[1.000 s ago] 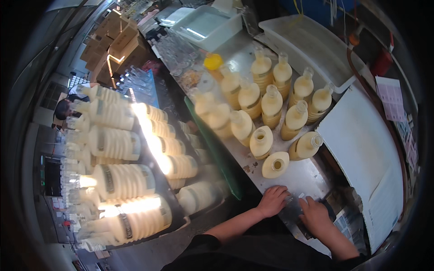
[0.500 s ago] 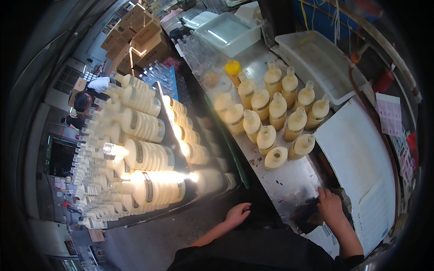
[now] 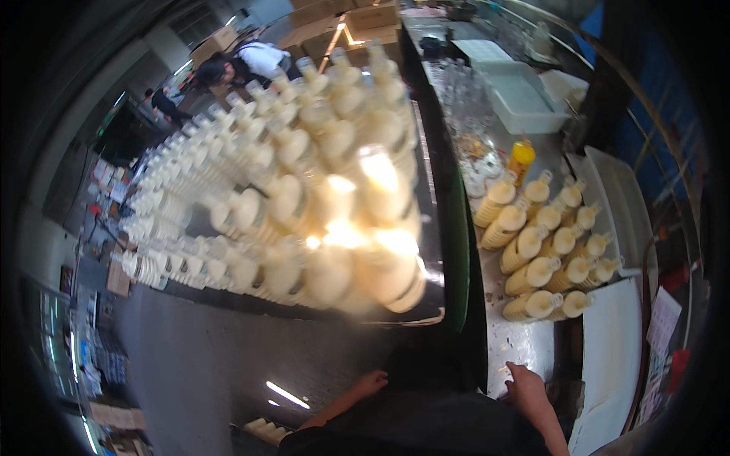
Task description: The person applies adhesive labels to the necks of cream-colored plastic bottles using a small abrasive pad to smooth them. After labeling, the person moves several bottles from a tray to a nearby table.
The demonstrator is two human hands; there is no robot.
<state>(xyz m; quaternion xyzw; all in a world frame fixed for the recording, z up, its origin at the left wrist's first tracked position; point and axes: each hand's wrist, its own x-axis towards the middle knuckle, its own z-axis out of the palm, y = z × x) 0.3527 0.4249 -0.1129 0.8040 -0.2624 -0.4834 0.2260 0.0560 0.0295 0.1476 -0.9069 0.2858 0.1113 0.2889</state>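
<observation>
Head view: cream-coloured bottles [image 3: 562,242] cluster on a metal surface [image 3: 502,343], beyond the right hand [image 3: 526,385], its grip slack, fingers partly uncurled, nothing visible inside. The left hand [image 3: 371,383] hangs near dark clothing [image 3: 426,418]; I cannot tell its grip. Densely packed bottles [image 3: 327,272] fill the left.

Dim room, uneven exposure. Blown-out glare near centre bleaches ribbed, cream-filled translucent bottles [image 3: 285,199], softly blurred. Bright streaks: brown cardboard boxes [image 3: 371,17] at 12 o'clock, smooth grey floor [image 3: 205,357] at 7. Fisheye bowing; black vignetted rim.
</observation>
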